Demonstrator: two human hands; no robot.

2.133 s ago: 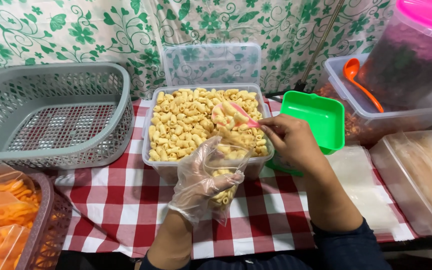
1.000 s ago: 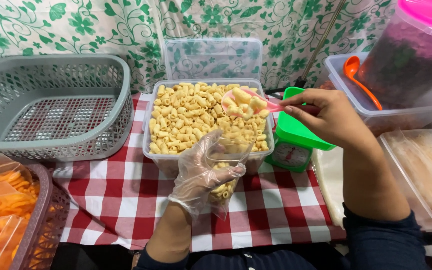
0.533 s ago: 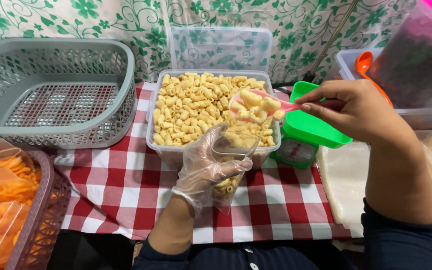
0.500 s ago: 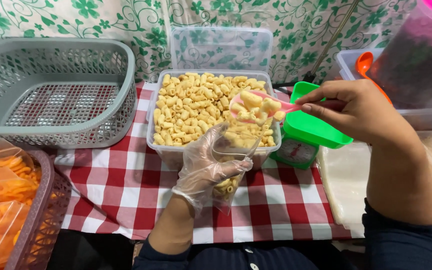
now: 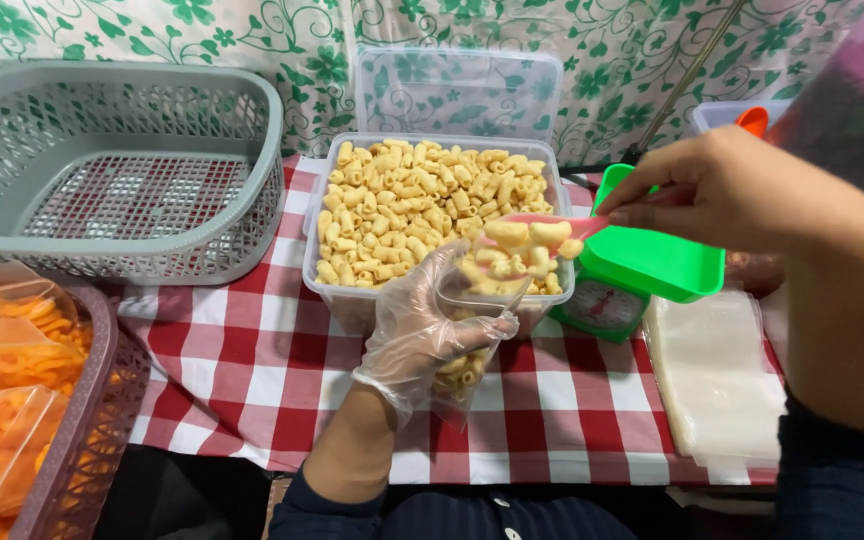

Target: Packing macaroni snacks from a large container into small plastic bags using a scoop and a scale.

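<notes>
Over the checked bench (image 5: 252,360), the gloved left hand (image 5: 432,340) grips an open clear bag (image 5: 472,330) partly filled with macaroni snacks, while the bare right hand (image 5: 742,195) pinches a loaded pink scoop (image 5: 542,232) tilted just above the bag's mouth, before the snack tub (image 5: 352,300).

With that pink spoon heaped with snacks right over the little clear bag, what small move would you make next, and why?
Probably tip the pink plastic spoon so its pale curled snacks drop into the small clear plastic bag. The right hand holds the heaped spoon just above the bag's mouth, which the gloved left hand holds open, partly filled.
</notes>
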